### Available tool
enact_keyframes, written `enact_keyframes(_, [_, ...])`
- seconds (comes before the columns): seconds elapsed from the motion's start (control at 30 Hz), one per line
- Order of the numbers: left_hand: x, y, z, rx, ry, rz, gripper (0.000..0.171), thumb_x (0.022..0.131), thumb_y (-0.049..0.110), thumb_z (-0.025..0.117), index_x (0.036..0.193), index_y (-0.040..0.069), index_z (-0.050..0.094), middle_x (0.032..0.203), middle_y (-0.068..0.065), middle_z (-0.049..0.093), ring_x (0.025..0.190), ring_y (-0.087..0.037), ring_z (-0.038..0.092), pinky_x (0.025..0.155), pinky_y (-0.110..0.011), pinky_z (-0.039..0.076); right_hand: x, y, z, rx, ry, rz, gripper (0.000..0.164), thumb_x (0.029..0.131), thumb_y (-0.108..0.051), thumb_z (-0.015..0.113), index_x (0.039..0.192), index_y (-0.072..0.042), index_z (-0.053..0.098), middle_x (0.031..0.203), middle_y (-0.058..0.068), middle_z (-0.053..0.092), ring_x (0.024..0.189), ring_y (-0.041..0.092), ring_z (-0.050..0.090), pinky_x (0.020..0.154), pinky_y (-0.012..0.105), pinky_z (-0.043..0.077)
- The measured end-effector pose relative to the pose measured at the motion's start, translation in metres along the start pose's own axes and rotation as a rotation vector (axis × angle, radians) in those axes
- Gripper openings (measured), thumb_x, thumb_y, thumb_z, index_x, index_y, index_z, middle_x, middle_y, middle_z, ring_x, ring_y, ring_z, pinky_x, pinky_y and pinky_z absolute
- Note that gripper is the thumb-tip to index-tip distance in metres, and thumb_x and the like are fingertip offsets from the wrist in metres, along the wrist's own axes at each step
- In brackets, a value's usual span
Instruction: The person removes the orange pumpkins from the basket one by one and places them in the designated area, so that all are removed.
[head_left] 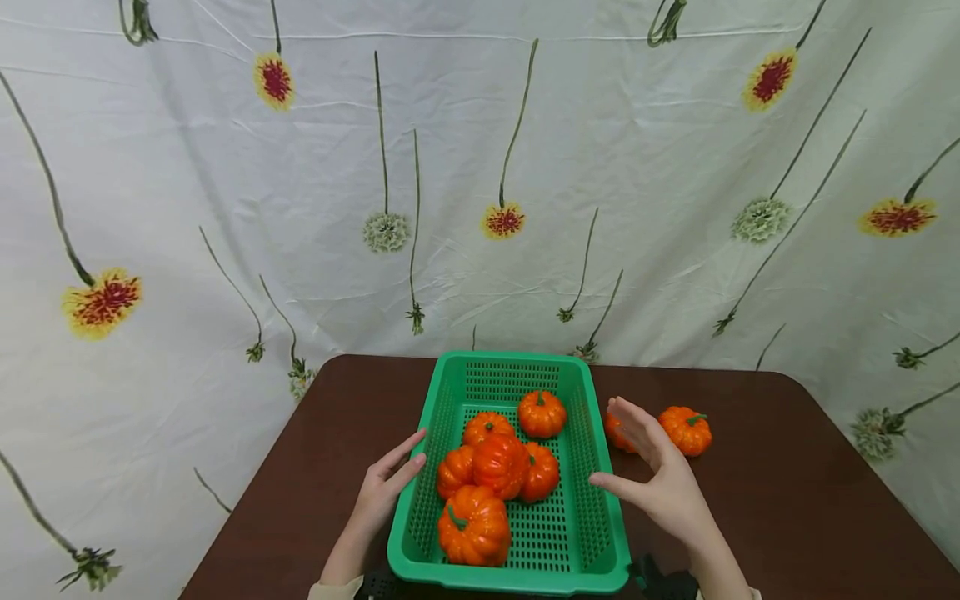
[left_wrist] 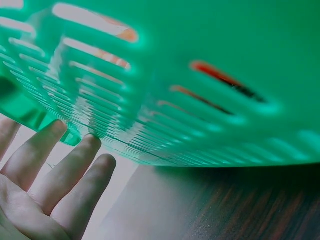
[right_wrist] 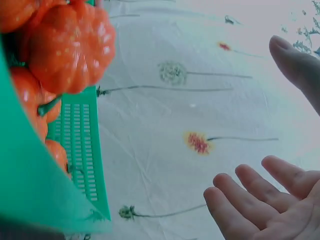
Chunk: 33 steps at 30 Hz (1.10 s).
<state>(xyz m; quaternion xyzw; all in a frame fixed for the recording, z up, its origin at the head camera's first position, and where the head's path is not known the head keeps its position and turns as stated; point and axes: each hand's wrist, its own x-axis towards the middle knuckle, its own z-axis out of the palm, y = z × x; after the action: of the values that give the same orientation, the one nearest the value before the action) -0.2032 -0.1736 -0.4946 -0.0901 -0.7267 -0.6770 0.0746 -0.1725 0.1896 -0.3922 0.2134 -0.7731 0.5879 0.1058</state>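
Observation:
A green plastic basket [head_left: 592, 533] with slotted walls stands on the dark table and holds several small orange pumpkins [head_left: 474, 527], one resting on top of others. At its left wall is my left hand [head_left: 378, 496], fingers extended, fingertips right at the rim; in the left wrist view the straight fingers [left_wrist: 75, 172] lie along the slotted side. My right hand [head_left: 663, 483] hovers by the right rim with thumb and fingers spread and nothing between them. From the right wrist view, that palm [right_wrist: 280, 210] faces up beside the basket.
Two more pumpkins lie on the brown table [head_left: 780, 483] to the right of the basket, one [head_left: 686, 431] in plain view and the other [head_left: 619, 432] partly behind my right hand. A white cloth [head_left: 465, 283] with printed flowers hangs behind the table.

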Motion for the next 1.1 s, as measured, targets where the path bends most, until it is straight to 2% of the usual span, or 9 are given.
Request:
enact_keyframes(0.2, [0.001,0.000,-0.001,0.010,-0.013,0.017,0.042,0.094,0.011,0.056,0.136,0.006,0.051,0.141,-0.010,0.044,0.118,0.002,0.046,0.090,-0.022,0.043,-0.008,-0.009,0.012,0.005,-0.065,-0.002,0.084,0.073,-0.007,0.081,0.144,-0.021,0.037,0.142,0.001,0.043,0.126,0.009,0.043,0.099,0.018,0.035])
enact_keyframes(0.33, [0.001,0.000,-0.001,0.003,-0.018,0.020,0.043,0.094,0.011,0.056,0.137,0.005,0.050,0.141,-0.010,0.043,0.120,0.004,0.043,0.091,-0.021,0.042,-0.012,-0.012,0.024,-0.028,-0.095,-0.012,0.083,0.072,-0.014,0.082,0.142,-0.024,0.039,0.140,-0.003,0.045,0.125,0.011,0.044,0.100,0.026,0.037])
enact_keyframes(0.43, [0.001,0.000,-0.001,-0.001,-0.014,0.017,0.043,0.094,0.011,0.056,0.137,0.005,0.050,0.141,-0.010,0.043,0.119,0.003,0.044,0.091,-0.021,0.043,-0.015,-0.014,0.036,-0.047,-0.110,0.024,0.082,0.071,-0.024,0.083,0.141,-0.028,0.041,0.139,-0.007,0.046,0.125,0.013,0.045,0.100,0.031,0.038])
enact_keyframes(0.53, [0.001,0.000,-0.001,-0.005,-0.013,0.017,0.043,0.094,0.011,0.056,0.136,0.005,0.051,0.141,-0.011,0.043,0.119,0.003,0.044,0.091,-0.021,0.043,-0.018,-0.017,0.048,-0.050,-0.121,0.094,0.082,0.068,-0.032,0.084,0.138,-0.032,0.042,0.137,-0.010,0.047,0.125,0.012,0.045,0.100,0.035,0.038])
enact_keyframes(0.7, [0.001,0.000,0.000,-0.003,-0.021,0.030,0.043,0.095,0.010,0.056,0.136,0.003,0.050,0.141,-0.010,0.044,0.118,0.002,0.046,0.090,-0.022,0.044,-0.022,-0.019,0.067,-0.017,-0.131,0.161,0.081,0.066,-0.034,0.085,0.136,-0.034,0.043,0.137,-0.012,0.046,0.126,0.011,0.044,0.102,0.039,0.036])
enact_keyframes(0.83, [0.001,0.001,0.000,0.002,-0.023,0.028,0.042,0.095,0.010,0.055,0.136,0.003,0.050,0.140,-0.011,0.044,0.118,0.002,0.046,0.090,-0.022,0.043,-0.026,-0.018,0.080,0.011,-0.105,0.196,0.081,0.066,-0.027,0.087,0.136,-0.028,0.046,0.138,-0.009,0.046,0.126,0.016,0.044,0.101,0.039,0.036])
enact_keyframes(0.93, [0.000,0.001,0.000,0.001,-0.021,0.019,0.042,0.095,0.010,0.055,0.136,0.004,0.051,0.141,-0.013,0.044,0.117,0.002,0.047,0.090,-0.022,0.044,-0.028,-0.018,0.089,0.017,-0.105,0.232,0.080,0.067,-0.026,0.086,0.137,-0.021,0.046,0.138,-0.003,0.046,0.126,0.025,0.045,0.100,0.047,0.036])
enact_keyframes(1.03, [0.000,0.000,-0.001,-0.002,-0.017,0.008,0.042,0.094,0.011,0.057,0.136,0.006,0.051,0.141,-0.011,0.044,0.117,0.002,0.048,0.089,-0.023,0.044,-0.028,-0.016,0.096,-0.008,-0.128,0.226,0.079,0.069,-0.033,0.084,0.137,-0.017,0.046,0.138,0.000,0.046,0.124,0.029,0.045,0.098,0.053,0.036])
enact_keyframes(1.1, [0.000,-0.001,-0.001,-0.001,-0.018,0.008,0.043,0.094,0.011,0.057,0.136,0.006,0.051,0.141,-0.011,0.044,0.117,0.002,0.047,0.089,-0.023,0.044,-0.028,-0.015,0.100,-0.031,-0.139,0.207,0.079,0.070,-0.037,0.082,0.137,-0.017,0.046,0.137,0.001,0.046,0.122,0.030,0.046,0.097,0.052,0.038])
